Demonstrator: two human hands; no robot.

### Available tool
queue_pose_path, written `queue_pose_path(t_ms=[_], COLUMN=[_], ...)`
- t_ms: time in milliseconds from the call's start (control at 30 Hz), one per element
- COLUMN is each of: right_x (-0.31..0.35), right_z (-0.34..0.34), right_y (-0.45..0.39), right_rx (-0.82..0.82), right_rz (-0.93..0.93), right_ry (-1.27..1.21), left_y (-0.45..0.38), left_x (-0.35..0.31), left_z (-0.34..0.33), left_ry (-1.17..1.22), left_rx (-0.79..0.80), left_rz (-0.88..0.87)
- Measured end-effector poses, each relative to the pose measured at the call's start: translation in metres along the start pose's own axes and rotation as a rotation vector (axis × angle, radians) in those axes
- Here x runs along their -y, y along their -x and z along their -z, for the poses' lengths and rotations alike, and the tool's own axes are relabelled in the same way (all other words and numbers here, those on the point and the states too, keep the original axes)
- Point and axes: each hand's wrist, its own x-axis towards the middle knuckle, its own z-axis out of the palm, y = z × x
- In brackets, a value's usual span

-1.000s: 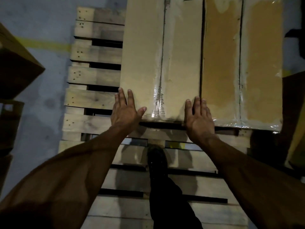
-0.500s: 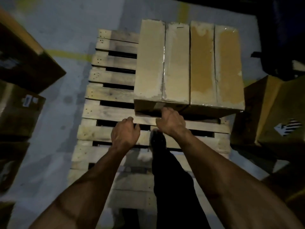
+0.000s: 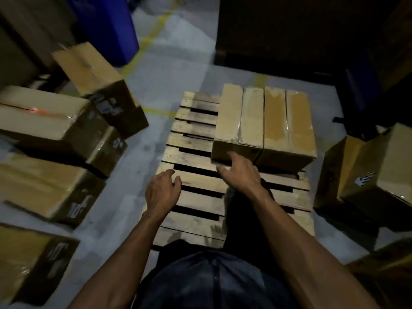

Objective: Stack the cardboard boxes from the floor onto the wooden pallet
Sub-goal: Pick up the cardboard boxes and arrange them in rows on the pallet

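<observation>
A wooden pallet lies on the grey floor. Two taped cardboard boxes stand side by side on its far right part, the left box and the right box. My left hand hovers over the pallet slats with loosely curled fingers and holds nothing. My right hand is in front of the left box's near face, fingers relaxed, holding nothing; whether it touches the box I cannot tell. Several more cardboard boxes lie on the floor to the left.
Another floor box sits tilted at the right of the pallet. A blue bin stands at the back left and a dark stack behind the pallet. My leg stands on the pallet's near slats.
Both hands have come off the left box and drawn back toward me. The view has risen and pulled back, so the floor boxes on both sides now show.
</observation>
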Motion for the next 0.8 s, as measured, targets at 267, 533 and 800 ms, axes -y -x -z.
queue_pose_path(t_ms=[267,533,800], right_x=[0.006,-0.002,-0.019], right_z=[-0.018,-0.046,-0.094], right_y=[0.082,0.156,0.251], right_rx=[0.065,0.171,0.315], right_rz=[0.057,0.209,0.339], right_ry=[0.067,0.143,0.231], left_y=[0.09,0.188,0.327], left_x=[0.018,0.041,0.077], left_z=[0.04,0.052,0.051], left_ry=[-0.014,-0.01,0.008], left_rx=[-0.038,-0.097,-0.053], left_rz=[0.041,0.214,0.399])
